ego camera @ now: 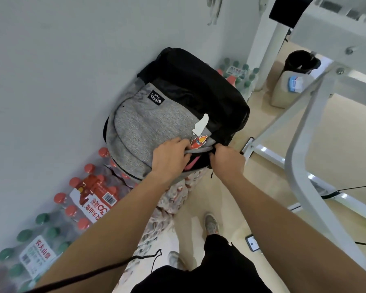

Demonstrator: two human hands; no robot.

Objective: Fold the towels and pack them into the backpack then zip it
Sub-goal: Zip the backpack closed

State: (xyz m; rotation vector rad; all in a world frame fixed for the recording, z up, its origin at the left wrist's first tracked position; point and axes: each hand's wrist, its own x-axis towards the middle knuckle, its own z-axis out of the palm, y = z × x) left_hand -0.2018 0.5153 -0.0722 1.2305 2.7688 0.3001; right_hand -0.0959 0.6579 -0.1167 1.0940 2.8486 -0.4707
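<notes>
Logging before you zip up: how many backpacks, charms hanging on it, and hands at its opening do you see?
backpack: 1
charms: 2, white charm and red charm
hands on the backpack: 2, left hand and right hand
Total: 5

grey-and-black fabric backpack (148, 123) on shrink-wrapped plastic bottle packs (93, 197) | pale wall (51, 60) behind-left | white metal frame (295, 166) right

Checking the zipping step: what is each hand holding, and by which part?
The left hand grips the backpack by the grey edge of its opening; the right hand pinches the black edge opposite, perhaps the zip pull.
</notes>
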